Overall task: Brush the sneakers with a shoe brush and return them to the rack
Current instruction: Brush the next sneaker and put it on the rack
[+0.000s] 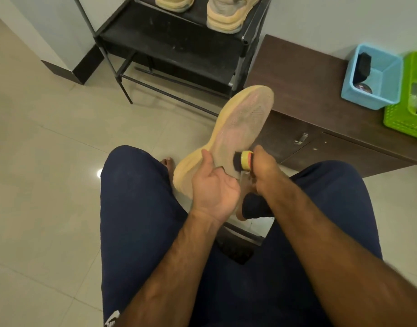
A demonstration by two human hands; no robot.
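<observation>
**Brush head against the upturned sneaker**

The right hand (pixel 266 172) is fisted tight round a small shoe brush with a yellow collar and black bristle head (pixel 241 159). The bristles touch the pale yellow knit sneaker (pixel 244 123). The left hand (pixel 214 185) grips that sneaker at its lower end, thumb hooked over the yellow edge and the other fingers hidden behind it. The sneaker is held in the air above the person's navy-trousered knees, its far end tilted up toward the rack.

On the dark brown wooden low cabinet (pixel 304 74) stands a light blue plastic basket (pixel 389 74). It holds a black object (pixel 363 66) leaning on its wall and a round tin (pixel 363 88) (label unreadable). Just beside it is a bright green perforated plastic basket (pixel 400 114), cut off by the right edge, its contents too blurred to name.

The black metal shoe rack (pixel 169 46) stands beside the cabinet, behind the raised sneaker. Its upper shelf carries two more pale sneakers (pixel 226 18), cropped by the top edge.

A black shape (pixel 255 206) under the right wrist cannot be identified. Bare toes (pixel 167 161) rest on the beige tiled floor (pixel 49 138).
</observation>
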